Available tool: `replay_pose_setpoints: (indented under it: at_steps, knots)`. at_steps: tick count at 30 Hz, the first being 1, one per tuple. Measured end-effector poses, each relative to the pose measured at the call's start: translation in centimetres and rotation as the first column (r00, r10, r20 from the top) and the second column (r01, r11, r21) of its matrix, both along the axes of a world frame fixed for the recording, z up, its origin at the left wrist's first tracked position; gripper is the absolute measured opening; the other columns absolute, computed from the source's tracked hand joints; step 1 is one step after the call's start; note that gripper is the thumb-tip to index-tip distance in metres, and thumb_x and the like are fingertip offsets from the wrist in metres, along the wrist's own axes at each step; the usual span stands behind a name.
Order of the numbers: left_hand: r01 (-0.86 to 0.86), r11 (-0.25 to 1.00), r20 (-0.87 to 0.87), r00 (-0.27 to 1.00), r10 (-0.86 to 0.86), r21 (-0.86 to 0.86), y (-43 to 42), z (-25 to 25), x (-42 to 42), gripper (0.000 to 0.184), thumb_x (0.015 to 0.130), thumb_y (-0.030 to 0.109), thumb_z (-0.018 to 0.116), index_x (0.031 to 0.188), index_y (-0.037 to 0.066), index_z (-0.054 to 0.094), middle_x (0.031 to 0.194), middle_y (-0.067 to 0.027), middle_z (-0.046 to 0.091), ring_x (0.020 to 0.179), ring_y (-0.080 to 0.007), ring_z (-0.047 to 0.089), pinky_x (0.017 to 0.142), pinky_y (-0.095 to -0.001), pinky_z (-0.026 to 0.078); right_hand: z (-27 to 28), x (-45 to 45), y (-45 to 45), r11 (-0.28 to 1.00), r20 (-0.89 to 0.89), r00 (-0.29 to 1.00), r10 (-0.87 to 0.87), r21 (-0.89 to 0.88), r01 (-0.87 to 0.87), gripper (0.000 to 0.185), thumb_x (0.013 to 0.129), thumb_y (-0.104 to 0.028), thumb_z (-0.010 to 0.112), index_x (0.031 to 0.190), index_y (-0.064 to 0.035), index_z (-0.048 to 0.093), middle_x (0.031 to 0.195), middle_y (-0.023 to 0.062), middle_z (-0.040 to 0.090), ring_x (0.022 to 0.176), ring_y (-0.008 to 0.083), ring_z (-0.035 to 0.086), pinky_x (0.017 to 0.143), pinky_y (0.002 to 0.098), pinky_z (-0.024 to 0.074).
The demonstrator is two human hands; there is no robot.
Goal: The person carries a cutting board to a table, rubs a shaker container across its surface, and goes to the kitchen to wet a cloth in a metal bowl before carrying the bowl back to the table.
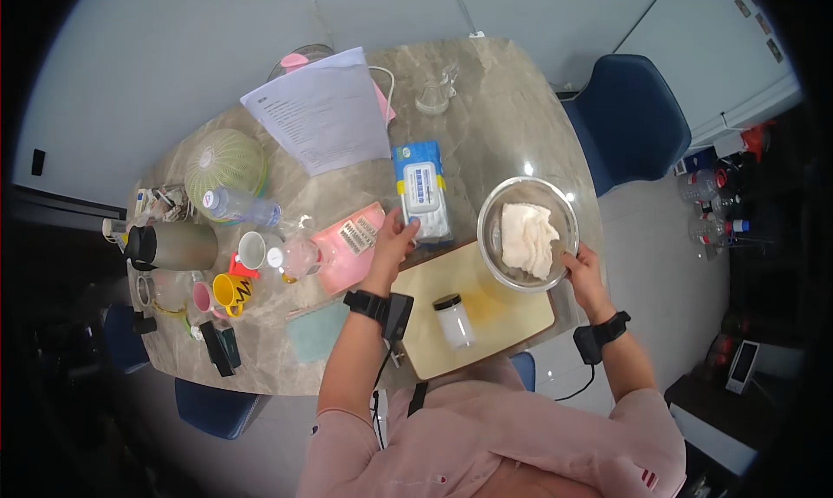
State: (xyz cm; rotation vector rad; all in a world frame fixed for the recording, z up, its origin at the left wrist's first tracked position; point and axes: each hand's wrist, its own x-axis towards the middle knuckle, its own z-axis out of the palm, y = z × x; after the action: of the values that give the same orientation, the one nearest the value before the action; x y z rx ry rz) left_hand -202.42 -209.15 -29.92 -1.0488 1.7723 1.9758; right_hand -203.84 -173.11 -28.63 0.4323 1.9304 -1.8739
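My left hand [392,245] has its fingers closed at the near left corner of a blue-and-white pack of wet wipes [424,207], whose lid faces up. My right hand [588,279] grips the right rim of a round metal bowl [489,268]. Inside the bowl lies a crumpled cream-white cloth [527,238]. Between my forearms, a clear jar [455,326] with a black lid and pale contents rests on a cream board [418,346]. The bowl overlaps the far right part of this board.
Left of my left hand are a pink packet [340,268], a clear bottle [299,259], a yellow mug [231,293] and a white mug [252,250]. Printed paper sheets [325,112] and a glass vessel [432,99] sit farther back. A blue chair [629,121] stands beyond the table's right edge.
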Motion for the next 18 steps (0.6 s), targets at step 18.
replay_pose_setpoints:
  at_steps: [18]
  knots:
    - [0.291, 0.913, -0.191, 0.951, -0.243, 0.287, 6.9, -5.1, -8.0, 0.073, 0.095, 0.015, 0.061, 0.154, 0.011, 0.018, 0.113, -0.0127, 0.061, 0.096, -0.0224, 0.066, 0.074, -0.0348, 0.059, -1.7, -5.0, 1.5, 0.996, -0.030, 0.998, 0.052, -0.077, -0.054, 0.034, 0.092, -0.007, 0.056, 0.125, 0.0025, 0.056, 0.108, 0.0054, 0.067, 0.093, 0.0105, 0.062, 0.077, 0.0259, 0.0507]
